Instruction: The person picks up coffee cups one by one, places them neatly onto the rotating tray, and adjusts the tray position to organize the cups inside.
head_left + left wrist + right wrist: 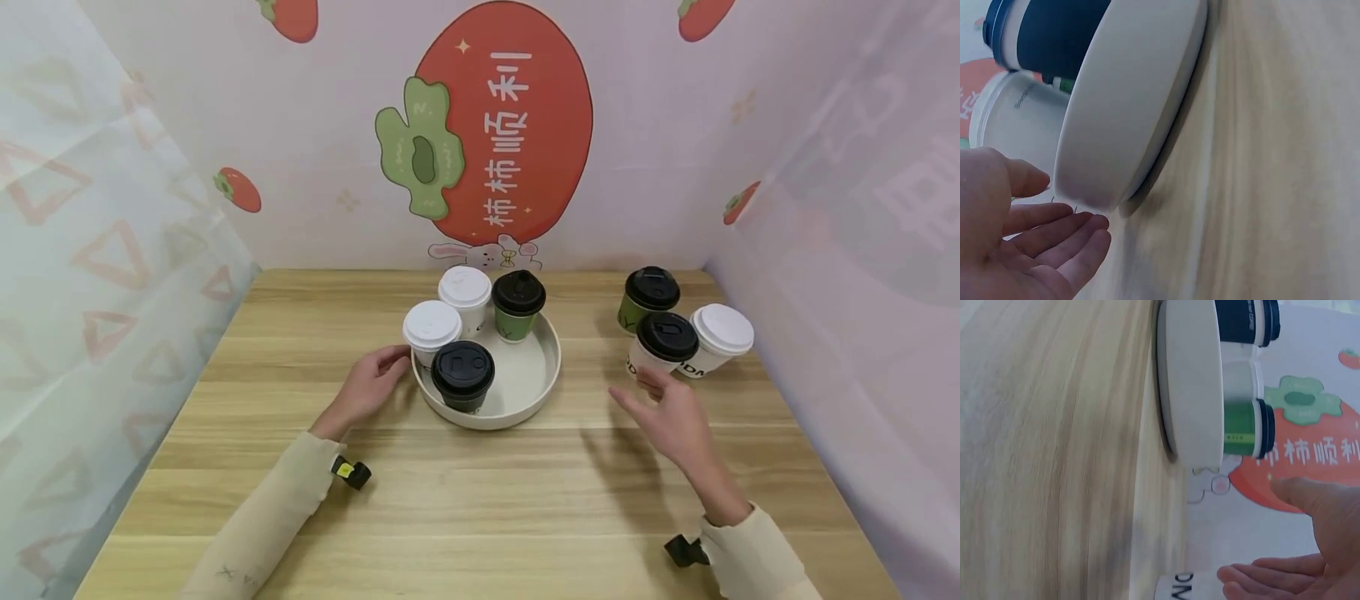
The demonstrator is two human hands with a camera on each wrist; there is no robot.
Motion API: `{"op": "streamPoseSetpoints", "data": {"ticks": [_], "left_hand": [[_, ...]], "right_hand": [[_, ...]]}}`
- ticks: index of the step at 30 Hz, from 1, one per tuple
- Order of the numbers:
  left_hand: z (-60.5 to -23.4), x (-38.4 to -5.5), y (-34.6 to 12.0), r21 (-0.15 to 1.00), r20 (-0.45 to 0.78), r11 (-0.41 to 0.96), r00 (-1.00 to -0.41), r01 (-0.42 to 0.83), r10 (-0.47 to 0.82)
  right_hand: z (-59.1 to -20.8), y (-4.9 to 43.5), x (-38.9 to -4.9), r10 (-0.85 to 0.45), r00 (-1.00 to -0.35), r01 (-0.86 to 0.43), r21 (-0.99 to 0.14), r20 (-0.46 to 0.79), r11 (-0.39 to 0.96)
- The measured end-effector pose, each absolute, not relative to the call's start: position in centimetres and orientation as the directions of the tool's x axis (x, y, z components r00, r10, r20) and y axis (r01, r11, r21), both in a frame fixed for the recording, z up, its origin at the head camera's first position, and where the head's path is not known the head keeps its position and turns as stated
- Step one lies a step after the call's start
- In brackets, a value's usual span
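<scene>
A round, rimmed off-white tray (542,379) bears two white-lidded cups, a green cup with a black lid (517,312) and a dark cup with a black lid (463,375). My left hand (367,385) is at the tray's left side, fingertips right by its outer wall in the left wrist view, holding nothing. On the right, my right hand (675,423) has its thumb and fingers spread, close in front of a white cup with a black lid (663,342). Nothing is between those fingers in the right wrist view.
Behind that cup stand another green cup with a black lid (651,296) and a white-lidded cup (722,337). Printed cloth walls (315,142) enclose the wooden table (450,517) at the back and sides.
</scene>
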State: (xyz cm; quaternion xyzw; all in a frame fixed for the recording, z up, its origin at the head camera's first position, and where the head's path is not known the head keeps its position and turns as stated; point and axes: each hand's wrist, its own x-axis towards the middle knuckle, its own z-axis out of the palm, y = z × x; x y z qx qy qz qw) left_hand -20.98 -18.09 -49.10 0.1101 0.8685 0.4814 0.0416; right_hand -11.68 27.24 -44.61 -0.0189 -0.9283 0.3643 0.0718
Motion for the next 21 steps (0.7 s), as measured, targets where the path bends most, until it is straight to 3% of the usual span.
{"op": "streamPoseSetpoints", "data": {"ticks": [8,15,21], "left_hand": [[-48.8,-24.6,-18.4,0.877,0.066,0.454,-0.976,0.156,0.209],[-49.3,-27.2,-17.4,0.922,0.052,0.364,-0.973,0.134,0.226],[-49.7,-27.5,-16.6,0.931,0.055,0.342,-0.973,0.131,0.222]], "right_hand": [[-44.8,29.8,-11.5,0.273,-0.940,0.091,-0.624,0.203,0.776],[-46.0,30.9,-12.8,0.317,-0.934,0.154,-0.608,0.168,0.779],[-47.1,31.0,-13.9,0.350,-0.918,0.161,-0.632,0.187,0.758]]}}
